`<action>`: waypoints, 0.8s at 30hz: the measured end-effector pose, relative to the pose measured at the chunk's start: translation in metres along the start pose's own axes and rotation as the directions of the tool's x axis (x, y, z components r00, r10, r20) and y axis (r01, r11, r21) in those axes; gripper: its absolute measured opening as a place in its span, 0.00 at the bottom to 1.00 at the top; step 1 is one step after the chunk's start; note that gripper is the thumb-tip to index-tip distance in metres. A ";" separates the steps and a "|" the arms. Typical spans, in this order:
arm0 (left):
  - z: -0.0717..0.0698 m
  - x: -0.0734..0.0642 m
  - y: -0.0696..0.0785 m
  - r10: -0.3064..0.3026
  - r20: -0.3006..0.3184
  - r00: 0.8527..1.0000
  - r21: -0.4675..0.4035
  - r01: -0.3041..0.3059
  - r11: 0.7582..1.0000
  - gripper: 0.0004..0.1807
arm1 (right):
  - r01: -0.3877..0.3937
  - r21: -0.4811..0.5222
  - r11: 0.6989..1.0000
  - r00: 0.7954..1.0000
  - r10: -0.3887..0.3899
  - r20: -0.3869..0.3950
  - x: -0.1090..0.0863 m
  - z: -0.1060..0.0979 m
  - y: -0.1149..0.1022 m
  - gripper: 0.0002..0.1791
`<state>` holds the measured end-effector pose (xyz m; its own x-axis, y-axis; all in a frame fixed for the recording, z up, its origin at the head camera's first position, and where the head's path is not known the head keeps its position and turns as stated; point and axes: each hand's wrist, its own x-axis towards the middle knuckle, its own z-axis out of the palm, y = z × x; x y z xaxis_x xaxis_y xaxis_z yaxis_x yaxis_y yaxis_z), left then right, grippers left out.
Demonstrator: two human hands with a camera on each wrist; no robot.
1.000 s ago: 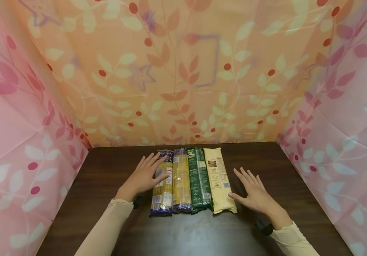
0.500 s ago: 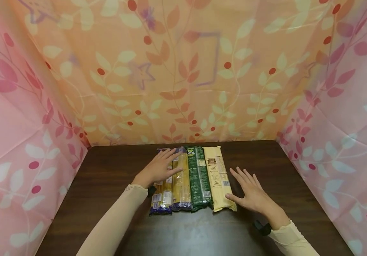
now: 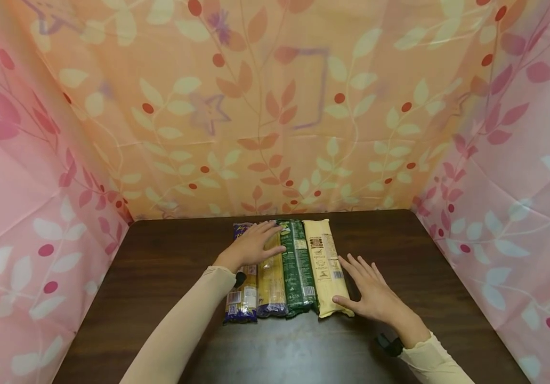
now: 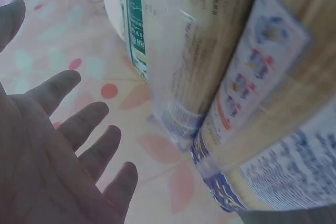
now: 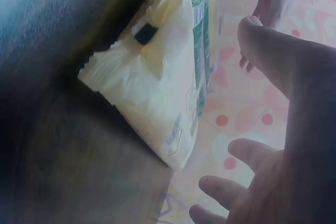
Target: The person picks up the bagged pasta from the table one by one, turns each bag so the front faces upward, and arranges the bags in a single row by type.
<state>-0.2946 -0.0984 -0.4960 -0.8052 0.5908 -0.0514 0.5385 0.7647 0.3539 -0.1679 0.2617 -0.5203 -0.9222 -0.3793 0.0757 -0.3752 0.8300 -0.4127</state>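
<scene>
Four long packs lie side by side on the table. Two clear packs of spaghetti with purple ends are at the left: the outer one point(image 3: 242, 300) and the inner one point(image 3: 271, 285). A green pack point(image 3: 299, 274) comes after them, then a cream-yellow pack point(image 3: 324, 266). My left hand point(image 3: 252, 245), fingers spread, is over the upper part of the two clear packs, hiding some of them; the left wrist view shows a gap between fingers and packs. My right hand point(image 3: 371, 290) is spread beside the cream pack, its thumb overlapping that pack's right edge in the head view. Neither hand holds anything.
The dark wooden table point(image 3: 169, 250) ends at a patterned orange curtain point(image 3: 256, 133) behind. Pink leafy curtains hang at the left point(image 3: 21, 202) and right point(image 3: 510, 202). A black band point(image 3: 389, 345) is on the right wrist.
My left hand has moved right, from the outer clear pack to over both clear packs. My right hand has shifted slightly left toward the cream pack. The packs lie as before.
</scene>
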 end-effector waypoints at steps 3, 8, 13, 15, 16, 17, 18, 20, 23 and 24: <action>0.000 0.007 0.002 0.001 0.017 1.000 -0.003 -0.001 1.000 0.44 | 0.005 0.003 1.000 1.000 -0.005 0.008 0.000 0.003 -0.002 0.58; 0.001 0.019 0.006 -0.001 0.028 1.000 -0.025 0.002 1.000 0.44 | 0.015 0.016 1.000 1.000 -0.015 0.012 0.000 0.008 -0.005 0.58; 0.004 0.029 0.009 0.008 0.040 0.999 -0.052 -0.006 0.999 0.43 | 0.024 0.020 1.000 1.000 -0.024 0.018 0.001 0.015 -0.007 0.60; 0.005 0.033 0.011 0.010 0.044 0.999 -0.057 -0.007 0.998 0.43 | 0.022 0.020 1.000 1.000 -0.022 0.019 0.001 0.017 -0.008 0.62; 0.006 0.036 0.011 0.010 0.045 0.999 -0.063 -0.007 0.998 0.43 | 0.019 0.024 1.000 1.000 -0.019 0.020 0.001 0.018 -0.009 0.63; 0.007 0.038 0.012 0.013 0.047 0.999 -0.072 -0.009 0.997 0.42 | 0.016 0.028 0.999 1.000 -0.017 0.022 0.001 0.019 -0.009 0.63; 0.007 0.041 0.013 0.015 0.049 0.999 -0.075 -0.012 0.997 0.42 | 0.013 0.031 0.999 1.000 -0.014 0.024 0.001 0.020 -0.009 0.64; 0.008 0.046 0.015 0.027 0.056 0.998 -0.083 -0.022 0.996 0.42 | 0.009 0.037 0.999 0.999 -0.011 0.032 0.001 0.022 -0.009 0.66; 0.009 0.054 0.020 0.039 0.071 0.997 -0.088 -0.033 0.996 0.42 | 0.009 0.039 0.999 0.999 -0.010 0.037 0.001 0.024 -0.008 0.67; 0.009 0.056 0.021 0.039 0.076 0.996 -0.092 -0.032 0.995 0.42 | 0.010 0.035 0.999 0.999 -0.011 0.035 0.001 0.025 -0.008 0.67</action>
<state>-0.3259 -0.0469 -0.5000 -0.7621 0.6383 -0.1085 0.5392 0.7184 0.4395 -0.1630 0.2446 -0.5393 -0.9143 -0.4021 0.0486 -0.3805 0.8115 -0.4435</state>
